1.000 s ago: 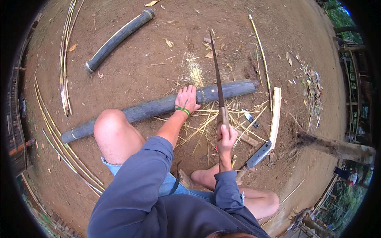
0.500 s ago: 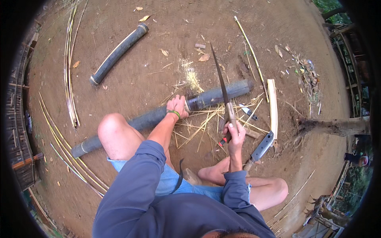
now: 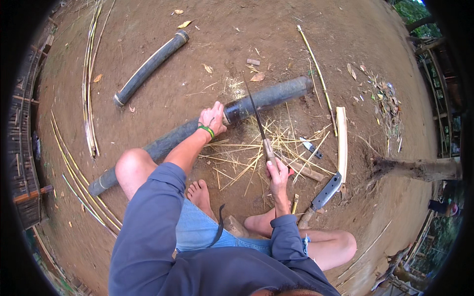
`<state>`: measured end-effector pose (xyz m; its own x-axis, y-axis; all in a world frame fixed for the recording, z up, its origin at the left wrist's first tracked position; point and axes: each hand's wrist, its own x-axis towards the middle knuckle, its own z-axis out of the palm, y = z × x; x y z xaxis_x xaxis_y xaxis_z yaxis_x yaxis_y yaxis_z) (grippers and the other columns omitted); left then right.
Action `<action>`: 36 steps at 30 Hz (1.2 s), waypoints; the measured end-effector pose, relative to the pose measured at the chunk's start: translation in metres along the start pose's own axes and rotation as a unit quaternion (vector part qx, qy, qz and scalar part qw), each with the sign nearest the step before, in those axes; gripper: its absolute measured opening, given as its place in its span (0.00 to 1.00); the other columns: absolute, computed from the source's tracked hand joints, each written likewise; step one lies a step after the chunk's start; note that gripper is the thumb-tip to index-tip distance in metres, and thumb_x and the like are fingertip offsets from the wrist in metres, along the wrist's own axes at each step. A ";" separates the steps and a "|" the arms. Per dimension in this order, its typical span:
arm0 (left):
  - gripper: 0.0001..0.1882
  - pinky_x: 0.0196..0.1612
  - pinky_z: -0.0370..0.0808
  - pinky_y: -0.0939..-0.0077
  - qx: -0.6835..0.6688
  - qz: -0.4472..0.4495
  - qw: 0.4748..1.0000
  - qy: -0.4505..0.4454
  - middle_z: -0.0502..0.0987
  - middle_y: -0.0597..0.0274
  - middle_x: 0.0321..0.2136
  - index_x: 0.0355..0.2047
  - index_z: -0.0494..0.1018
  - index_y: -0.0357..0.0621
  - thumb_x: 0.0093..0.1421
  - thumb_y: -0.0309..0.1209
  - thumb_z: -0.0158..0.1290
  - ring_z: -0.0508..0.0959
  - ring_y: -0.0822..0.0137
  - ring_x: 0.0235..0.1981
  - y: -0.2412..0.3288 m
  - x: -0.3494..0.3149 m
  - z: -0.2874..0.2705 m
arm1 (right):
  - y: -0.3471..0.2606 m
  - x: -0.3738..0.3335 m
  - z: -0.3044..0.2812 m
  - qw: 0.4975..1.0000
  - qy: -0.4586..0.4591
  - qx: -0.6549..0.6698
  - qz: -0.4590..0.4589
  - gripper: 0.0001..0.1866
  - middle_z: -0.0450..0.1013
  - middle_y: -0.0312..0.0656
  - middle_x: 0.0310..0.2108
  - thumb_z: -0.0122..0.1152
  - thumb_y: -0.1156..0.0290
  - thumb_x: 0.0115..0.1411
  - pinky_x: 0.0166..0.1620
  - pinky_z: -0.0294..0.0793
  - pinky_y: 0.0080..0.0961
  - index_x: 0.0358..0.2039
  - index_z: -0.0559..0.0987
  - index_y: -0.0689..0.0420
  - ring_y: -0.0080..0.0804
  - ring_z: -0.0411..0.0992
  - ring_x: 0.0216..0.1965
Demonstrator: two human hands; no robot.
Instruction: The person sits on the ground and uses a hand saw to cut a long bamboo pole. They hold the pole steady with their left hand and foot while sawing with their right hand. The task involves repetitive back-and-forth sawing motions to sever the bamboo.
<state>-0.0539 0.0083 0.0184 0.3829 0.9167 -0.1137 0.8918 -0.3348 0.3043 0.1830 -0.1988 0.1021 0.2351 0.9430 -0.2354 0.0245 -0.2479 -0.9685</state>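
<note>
A long dark bamboo pole (image 3: 173,137) slants from lower left to upper right in front of me, passing by my left knee. My left hand (image 3: 213,120) has its fingers wrapped round the pole near its middle, beside a wet-looking dark band. My right hand (image 3: 279,180) grips the brown handle of a handsaw (image 3: 269,149). The narrow blade points away from me and crosses over the pole, right of my left hand; whether it touches cannot be told. Pale sawdust (image 3: 236,88) lies beyond the pole, and thin yellow strips (image 3: 247,167) are strewn on the near side.
To the right lie a small knife (image 3: 311,147), a broad grey blade (image 3: 326,192) with a handle, and a pale split bamboo piece (image 3: 341,143). A shorter dark bamboo length (image 3: 150,68) lies far left. Long thin strips (image 3: 89,84) and a tree trunk (image 3: 419,168) flank the dirt ground.
The pole's right end has swung up and away from me, my left hand moving slightly with it. The saw in my right hand has shifted left and now leans left across the pole.
</note>
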 end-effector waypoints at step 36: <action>0.37 0.48 0.79 0.54 -0.096 -0.210 0.972 0.036 0.84 0.47 0.38 0.40 0.83 0.42 0.50 0.66 0.56 0.83 0.48 0.42 0.045 0.018 0.044 | 0.047 0.039 0.003 0.994 -0.022 -0.103 0.019 0.24 0.60 0.31 0.13 0.51 0.62 0.71 0.22 0.51 0.26 0.18 0.69 0.60 0.19 0.55 0.16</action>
<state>0.0037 0.0001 -0.0114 -0.0305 0.9791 -0.2011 0.9017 0.1137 0.4171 0.1899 -0.1732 0.0477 0.1975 0.9400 -0.2783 0.2162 -0.3186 -0.9229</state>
